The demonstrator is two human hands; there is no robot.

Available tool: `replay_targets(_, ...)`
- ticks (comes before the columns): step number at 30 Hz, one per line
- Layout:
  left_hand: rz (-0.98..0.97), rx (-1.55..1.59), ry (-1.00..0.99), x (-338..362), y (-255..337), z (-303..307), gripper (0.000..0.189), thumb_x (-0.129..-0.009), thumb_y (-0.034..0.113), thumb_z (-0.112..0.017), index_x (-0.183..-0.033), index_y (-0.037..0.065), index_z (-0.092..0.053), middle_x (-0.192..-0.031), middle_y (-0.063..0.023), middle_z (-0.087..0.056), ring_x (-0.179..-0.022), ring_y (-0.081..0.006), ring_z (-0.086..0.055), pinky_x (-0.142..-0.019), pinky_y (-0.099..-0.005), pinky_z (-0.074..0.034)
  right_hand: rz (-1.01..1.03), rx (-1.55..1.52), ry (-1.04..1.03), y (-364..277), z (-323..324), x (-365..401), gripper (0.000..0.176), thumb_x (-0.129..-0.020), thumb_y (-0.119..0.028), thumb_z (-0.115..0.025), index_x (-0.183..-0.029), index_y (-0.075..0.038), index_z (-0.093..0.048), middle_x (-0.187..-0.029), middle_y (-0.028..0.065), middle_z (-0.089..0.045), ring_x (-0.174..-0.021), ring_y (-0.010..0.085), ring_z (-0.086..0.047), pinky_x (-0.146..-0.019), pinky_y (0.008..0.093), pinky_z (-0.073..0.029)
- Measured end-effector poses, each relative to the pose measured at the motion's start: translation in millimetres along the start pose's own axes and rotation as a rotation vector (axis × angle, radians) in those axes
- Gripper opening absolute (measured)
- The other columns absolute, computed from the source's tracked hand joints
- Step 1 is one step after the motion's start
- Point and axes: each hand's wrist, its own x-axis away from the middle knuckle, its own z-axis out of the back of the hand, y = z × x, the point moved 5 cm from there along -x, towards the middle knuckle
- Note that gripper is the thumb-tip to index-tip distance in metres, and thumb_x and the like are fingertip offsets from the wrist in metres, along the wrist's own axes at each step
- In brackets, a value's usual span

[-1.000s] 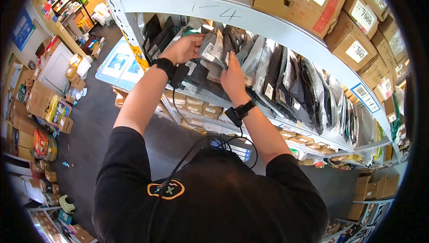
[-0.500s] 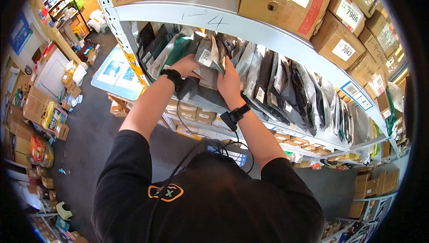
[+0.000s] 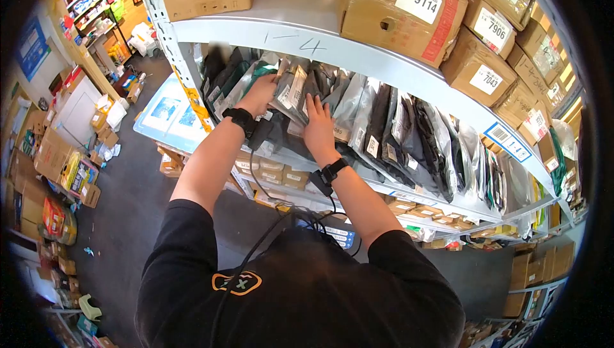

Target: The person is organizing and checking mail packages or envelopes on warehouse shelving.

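Observation:
Grey, black and green plastic parcel bags stand packed on edge along the shelf. My left hand (image 3: 258, 97) is at the left edge of a grey parcel bag (image 3: 286, 100) with a white label, its fingers curled around that edge and partly hidden. Against the front of the dark bags just right of it rests my right hand (image 3: 319, 132), fingers stretched out and apart, gripping nothing. A further row of parcel bags (image 3: 384, 127) leans to the right of this hand.
Above the bags runs a white shelf beam (image 3: 297, 42) marked "1-4", with numbered cardboard boxes (image 3: 409, 15) on top. A perforated upright post (image 3: 167, 31) stands at the left. Black cables (image 3: 281, 213) hang between my arms. Smaller boxes (image 3: 272, 172) sit on the lower shelf.
The labelled grey bag, raised between both hands earlier, now sits lower among the others. My right hand has opened and flattened against the bags. The view has shifted, showing more of the upper boxes.

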Motion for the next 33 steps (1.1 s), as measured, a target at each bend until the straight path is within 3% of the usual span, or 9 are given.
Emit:
replay_targets(5, -0.028, 0.035, 0.043, -18, -31, 26, 0.038, -0.09, 0.009, -0.044, -0.123, 0.008, -0.061, -0.098, -0.0095, -0.066, -0.085, -0.0208, -0.064, -0.067, -0.0391, -0.054, 0.041, 0.133, -0.073, -7, 0, 1, 0.088, -0.075, -0.004, -0.072, -0.15, -0.014, -0.027, -0.152, 0.018, -0.034, -0.135, 0.0482, -0.035, -0.102, 0.0649, -0.038)
replay_targets(7, -0.139, -0.226, 0.033, 15, 0, 20, 0.035, -0.091, 0.008, -0.051, -0.125, 0.004, -0.059, -0.105, -0.0104, -0.066, -0.092, -0.0204, -0.065, -0.073, -0.0365, -0.055, 0.051, 0.152, -0.077, -7, -3, 2, 0.088, -0.075, -0.005, -0.072, -0.151, -0.014, -0.027, -0.152, 0.0175, -0.033, -0.135, 0.0481, -0.034, -0.102, 0.0654, -0.038)
replay_targets(11, 0.019, 0.017, 0.037, 11, -5, 35, 0.038, -0.089, 0.007, -0.059, -0.126, 0.002, -0.056, -0.111, -0.0107, -0.064, -0.098, -0.021, -0.065, -0.077, -0.0386, -0.055, 0.061, 0.194, -0.1, -10, -8, 3, 0.088, -0.076, -0.006, -0.072, -0.151, -0.015, -0.027, -0.154, 0.0166, -0.029, -0.136, 0.0485, -0.033, -0.101, 0.0671, -0.037)
replay_targets(18, 0.039, 0.026, 0.013, 15, 6, 39, 0.037, -0.089, 0.011, -0.062, -0.125, 0.004, -0.057, -0.114, -0.0103, -0.064, -0.102, -0.0239, -0.064, -0.079, -0.0414, -0.056, 0.08, 0.232, -0.113, -14, -6, 4, 0.084, -0.078, -0.007, -0.069, -0.151, -0.016, -0.027, -0.155, 0.0163, -0.027, -0.137, 0.0486, -0.03, -0.101, 0.0697, -0.034)
replay_targets(20, -0.485, -0.662, -0.042, 3, 6, 58, 0.035, -0.089, 0.012, -0.061, -0.123, 0.003, -0.058, -0.112, -0.0103, -0.064, -0.1, -0.024, -0.064, -0.079, -0.0418, -0.056, 0.095, 0.262, -0.105, -16, -7, 5, 0.084, -0.078, -0.009, -0.069, -0.151, -0.015, -0.027, -0.155, 0.0163, -0.027, -0.138, 0.0488, -0.03, -0.101, 0.0706, -0.033)
replay_targets(22, -0.657, -0.792, -0.076, -7, -7, 65, 0.033, -0.089, 0.013, -0.06, -0.121, 0.003, -0.059, -0.112, -0.0103, -0.065, -0.099, -0.0243, -0.065, -0.078, -0.0419, -0.056, 0.102, 0.224, -0.125, -21, 0, 6, 0.084, -0.078, -0.012, -0.069, -0.151, -0.013, -0.027, -0.155, 0.0166, -0.027, -0.138, 0.0491, -0.029, -0.1, 0.0712, -0.033)
replay_targets(27, 0.037, 0.167, -0.048, 24, 16, 35, 0.032, -0.094, 0.025, -0.054, -0.118, 0.004, -0.06, -0.113, -0.0114, -0.066, -0.096, -0.0244, -0.065, -0.08, -0.0404, -0.055, 0.08, 0.069, -0.105, -39, 17, -2, 0.082, -0.078, -0.017, -0.07, -0.149, -0.007, -0.029, -0.155, 0.0178, -0.026, -0.138, 0.0476, -0.03, -0.1, 0.0711, -0.033)
replay_targets(32, 0.018, 0.227, 0.004, 31, 22, 25, 0.04, -0.098, 0.034, -0.046, -0.121, 0.004, -0.058, -0.112, -0.0127, -0.066, -0.099, -0.0248, -0.064, -0.084, -0.0403, -0.052, -0.013, -0.054, -0.009, -14, -11, -17, 0.075, -0.083, -0.017, -0.068, -0.146, -0.001, -0.03, -0.153, 0.0205, -0.029, -0.138, 0.0428, -0.032, -0.099, 0.0712, -0.035)
replay_targets(33, -0.017, 0.199, 0.077, 33, 18, 31, 0.041, -0.098, 0.034, -0.046, -0.123, 0.003, -0.058, -0.114, -0.0135, -0.066, -0.103, -0.0261, -0.063, -0.088, -0.0409, -0.051, 0.05, -0.109, 0.078, -15, -2, -18, 0.071, -0.084, -0.016, -0.067, -0.144, 0.002, -0.032, -0.148, 0.0264, -0.036, -0.134, 0.0443, -0.038, -0.102, 0.0625, -0.038)
